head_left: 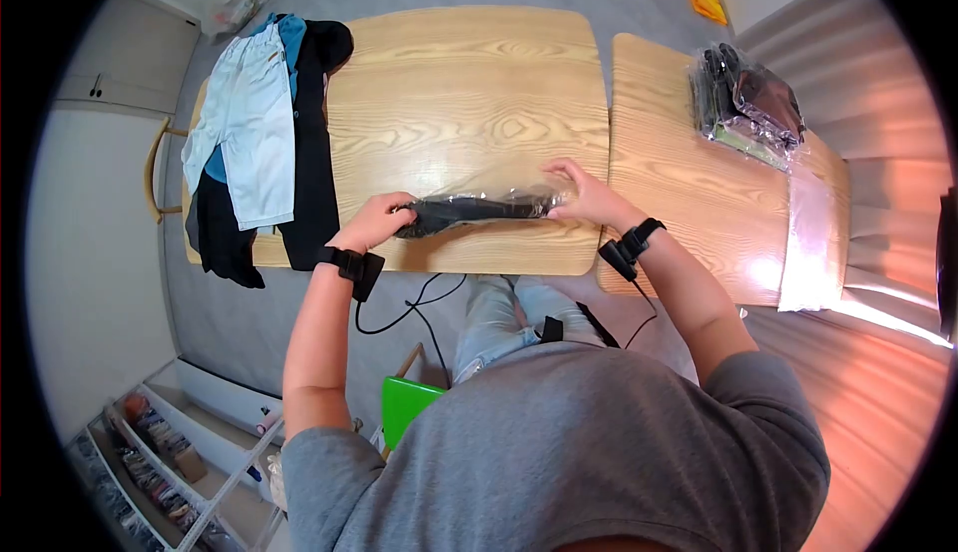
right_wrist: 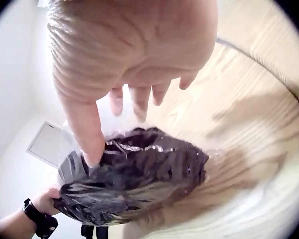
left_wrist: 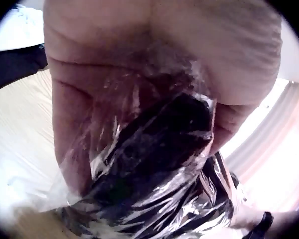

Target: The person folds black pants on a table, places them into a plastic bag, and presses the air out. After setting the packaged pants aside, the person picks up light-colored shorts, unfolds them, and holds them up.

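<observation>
A clear plastic bag with dark folded fabric inside (head_left: 474, 210) is held on edge at the front of the wooden table. The left hand (head_left: 377, 221) grips its left end; in the left wrist view, thumb and fingers curl round the crinkled bag (left_wrist: 154, 144). At the other end is the right hand (head_left: 594, 198), fingers extended. The right wrist view shows that hand (right_wrist: 134, 45) with its thumb against the bag (right_wrist: 134, 174) and its other fingers spread, loosely straight, beyond the upper edge.
Light blue trousers (head_left: 257, 123) and dark clothes (head_left: 314, 153) lie at the table's left end. On the right table (head_left: 659, 153) are bagged dark items (head_left: 763, 103) and a flat clear plastic sheet (head_left: 810, 243). A green chair (head_left: 404, 407) stands beside the person.
</observation>
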### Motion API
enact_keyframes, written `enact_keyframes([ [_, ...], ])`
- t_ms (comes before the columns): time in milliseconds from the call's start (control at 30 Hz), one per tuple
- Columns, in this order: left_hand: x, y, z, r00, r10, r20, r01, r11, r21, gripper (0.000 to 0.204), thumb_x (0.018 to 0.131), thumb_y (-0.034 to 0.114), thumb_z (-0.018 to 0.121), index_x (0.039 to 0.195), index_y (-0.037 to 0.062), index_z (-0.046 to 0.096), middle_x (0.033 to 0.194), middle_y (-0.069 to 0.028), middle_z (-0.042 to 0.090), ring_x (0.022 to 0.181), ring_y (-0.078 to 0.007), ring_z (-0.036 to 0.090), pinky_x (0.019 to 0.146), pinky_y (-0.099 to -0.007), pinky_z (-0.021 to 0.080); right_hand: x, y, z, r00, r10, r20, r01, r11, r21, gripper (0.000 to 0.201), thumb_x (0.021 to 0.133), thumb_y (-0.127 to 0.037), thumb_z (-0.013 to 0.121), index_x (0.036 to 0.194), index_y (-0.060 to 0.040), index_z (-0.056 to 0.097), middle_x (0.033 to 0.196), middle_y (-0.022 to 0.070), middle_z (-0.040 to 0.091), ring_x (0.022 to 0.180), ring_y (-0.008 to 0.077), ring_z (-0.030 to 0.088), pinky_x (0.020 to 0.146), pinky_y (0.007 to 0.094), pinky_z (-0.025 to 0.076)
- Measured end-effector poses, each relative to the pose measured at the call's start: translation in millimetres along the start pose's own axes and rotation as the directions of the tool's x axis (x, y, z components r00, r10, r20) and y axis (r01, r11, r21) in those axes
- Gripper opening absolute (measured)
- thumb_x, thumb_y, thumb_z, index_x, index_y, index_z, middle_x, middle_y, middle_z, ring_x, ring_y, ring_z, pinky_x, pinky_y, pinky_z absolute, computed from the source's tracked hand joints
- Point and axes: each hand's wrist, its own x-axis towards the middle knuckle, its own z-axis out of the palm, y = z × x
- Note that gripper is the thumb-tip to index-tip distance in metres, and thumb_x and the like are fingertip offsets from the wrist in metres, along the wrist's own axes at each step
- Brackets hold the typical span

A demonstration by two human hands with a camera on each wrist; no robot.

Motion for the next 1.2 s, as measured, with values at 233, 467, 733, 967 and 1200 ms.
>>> enact_keyframes([
  [233, -4, -46, 1, 0.939, 0.034, -0.342, -0.22, 0.825, -0.521, 0.043, 0.086, 0.023, 0.06, 0.122, 0.0012, 0.053, 0.106, -0.0064, 0.061, 0.098, -0.0147, 0.054, 0.089, -0.0293, 0.041, 16, 20, 24, 0.985, 0.159, 0.064, -0.171, 0.946, 0.275, 0.071, 0.066, -0.01, 0.08, 0.127, -0.0098, 0.043, 0.122, 0.0069, 0.054, 0.115, 0.0195, 0.05, 0.099, 0.0312, 0.038],
  [467, 11, -88, 69, 0.913, 0.049, -0.404, -0.21, 0.907, -0.365, 0.059, 0.077, 0.011, 0.07, 0.129, 0.0003, 0.045, 0.123, -0.0092, 0.055, 0.116, -0.0189, 0.049, 0.098, -0.0304, 0.038, 24, 46, 42, 0.979, 0.204, -0.001, -0.195, 0.937, 0.29, 0.066, 0.067, -0.005, 0.078, 0.124, -0.0044, 0.045, 0.111, 0.0079, 0.06, 0.103, 0.0159, 0.056, 0.092, 0.0292, 0.044],
  [733, 12, -50, 67, 0.906, -0.037, -0.422, -0.227, 0.798, -0.559, 0.024, 0.083, 0.013, 0.069, 0.099, -0.0014, 0.059, 0.093, -0.0058, 0.064, 0.086, -0.0128, 0.058, 0.077, -0.0267, 0.046, 0, 2, 12, 0.947, 0.3, -0.115, -0.28, 0.947, 0.161, 0.061, 0.074, -0.018, 0.076, 0.123, 0.0029, 0.047, 0.1, 0.0107, 0.063, 0.092, 0.0163, 0.059, 0.085, 0.0288, 0.047],
  [967, 43, -72, 117, 0.935, -0.334, -0.118, 0.126, 0.625, -0.771, 0.026, 0.086, 0.02, 0.066, 0.103, 0.0021, 0.056, 0.082, 0.0014, 0.056, 0.073, -0.0067, 0.054, 0.063, -0.0214, 0.044, -13, 86, 45, 0.694, 0.703, -0.155, -0.436, 0.582, 0.687, 0.053, 0.088, -0.029, 0.064, 0.126, 0.0048, 0.046, 0.11, 0.0093, 0.059, 0.095, 0.0162, 0.056, 0.085, 0.0281, 0.045],
  [1200, 31, -82, 146, 0.954, -0.211, -0.214, -0.037, 0.623, -0.781, 0.068, 0.075, 0.017, 0.077, 0.127, -0.0092, 0.04, 0.105, -0.0107, 0.058, 0.092, -0.016, 0.056, 0.082, -0.0266, 0.046, -43, 72, 45, 0.924, 0.378, 0.052, -0.177, 0.304, 0.936, 0.049, 0.087, -0.008, 0.061, 0.13, 0.0041, 0.041, 0.119, 0.0108, 0.057, 0.109, 0.0182, 0.053, 0.097, 0.0313, 0.04],
])
